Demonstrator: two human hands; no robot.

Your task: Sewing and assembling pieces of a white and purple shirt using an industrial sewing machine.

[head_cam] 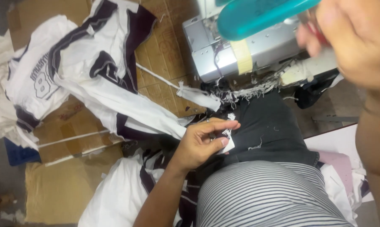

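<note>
Floor: flattened brown cardboard (68,185) under white-and-purple jerseys (93,63).
Left hand (202,141): fingers pinched together on small white fabric scrap (228,145).
Scrap: likely light, limp; best pinched at its edge.
Right hand (354,38): blurred, fingers' state unclear, beside teal plastic handle (257,14).

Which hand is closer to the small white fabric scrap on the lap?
Left. The left hand pinches the white fabric scrap at its fingertips; the right hand is raised far above it, by the teal tool.
</note>
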